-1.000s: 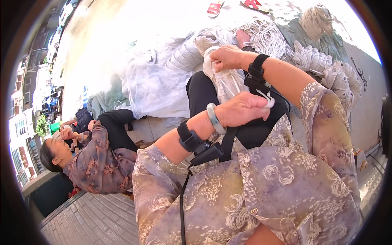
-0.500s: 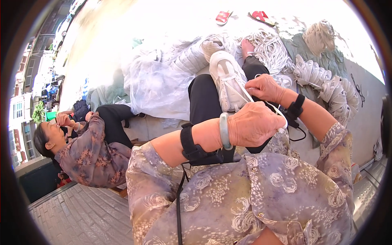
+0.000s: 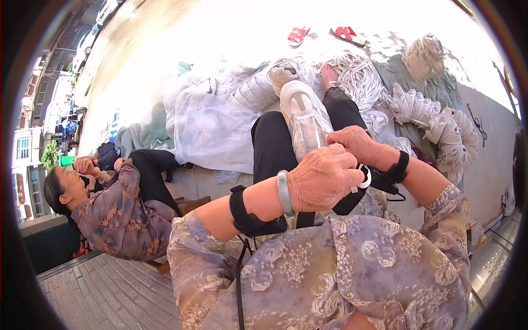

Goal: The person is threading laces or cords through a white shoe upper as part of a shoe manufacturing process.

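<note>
Here the left hand is closed into a loose fist just in front of the body, its knuckles toward the camera, with a pale green bangle and a black wrist strap behind it on the forearm. What the curled fingers pinch is hidden by the back of the hand, so I cannot tell what it grips. The right hand lies touching it on the far side, fingers bent down onto thin white cord that runs across the white sneaker; the grip looks pinched on that cord, though the fingertips are hidden.

The sneaker sits on the raised knee of the person's black trousers, toe pointing away, directly beyond both hands. Room is tight: the hands crowd against the shoe and the lap, and the floral blouse fills the near edge.

Beyond the leg, a heap of white netting spreads to the left, and bundles of white cord pile up to the right against a grey wall. Bright open pavement lies farther out, with red sandals on it. A second person sits low at the left, well apart from the hands.
</note>
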Demonstrator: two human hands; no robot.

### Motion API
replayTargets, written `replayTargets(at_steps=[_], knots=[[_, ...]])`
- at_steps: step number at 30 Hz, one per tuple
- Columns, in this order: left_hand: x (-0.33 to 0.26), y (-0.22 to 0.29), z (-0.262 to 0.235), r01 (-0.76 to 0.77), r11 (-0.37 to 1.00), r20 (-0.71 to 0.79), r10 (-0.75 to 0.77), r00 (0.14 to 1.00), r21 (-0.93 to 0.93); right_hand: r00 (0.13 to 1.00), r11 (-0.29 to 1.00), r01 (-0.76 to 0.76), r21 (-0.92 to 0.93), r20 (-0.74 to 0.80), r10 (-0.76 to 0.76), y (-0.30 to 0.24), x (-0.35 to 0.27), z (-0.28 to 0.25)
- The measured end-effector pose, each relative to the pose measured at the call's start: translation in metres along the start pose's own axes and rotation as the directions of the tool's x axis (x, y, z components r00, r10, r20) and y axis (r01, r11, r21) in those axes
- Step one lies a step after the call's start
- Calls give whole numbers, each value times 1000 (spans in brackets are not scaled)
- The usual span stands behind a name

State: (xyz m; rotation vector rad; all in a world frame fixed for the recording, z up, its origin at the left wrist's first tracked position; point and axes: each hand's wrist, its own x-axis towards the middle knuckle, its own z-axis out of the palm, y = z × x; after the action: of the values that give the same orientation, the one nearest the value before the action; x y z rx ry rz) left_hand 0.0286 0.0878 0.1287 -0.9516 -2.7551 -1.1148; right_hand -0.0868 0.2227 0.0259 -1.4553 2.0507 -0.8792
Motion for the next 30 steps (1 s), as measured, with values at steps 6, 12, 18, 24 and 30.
replayTargets(at_steps=[6, 12, 18, 24, 30], knots=[[-55, -30, 0, 310, 942, 26, -310, 950, -125, 946, 929, -320, -187, -118, 302, 49, -80, -42], [-163, -79, -6, 664, 744, -119, -668, 735, -79, 786, 823, -567, -36, -321, 528, 120, -125, -71], [-252, -103, 2, 831, 398, -133, -868, 478, 388, 877, 805, -480, -349, -164, 451, 108, -100, -62], [-115, -97, 13, 653, 719, -408, -536, 739, 237, 918, 944, -97, -315, -394, -37, 52, -12, -13], [-54, -114, 53, 705, 688, -284, -650, 705, 174, 936, 956, 56, -287, -317, -150, 34, 11, 14]])
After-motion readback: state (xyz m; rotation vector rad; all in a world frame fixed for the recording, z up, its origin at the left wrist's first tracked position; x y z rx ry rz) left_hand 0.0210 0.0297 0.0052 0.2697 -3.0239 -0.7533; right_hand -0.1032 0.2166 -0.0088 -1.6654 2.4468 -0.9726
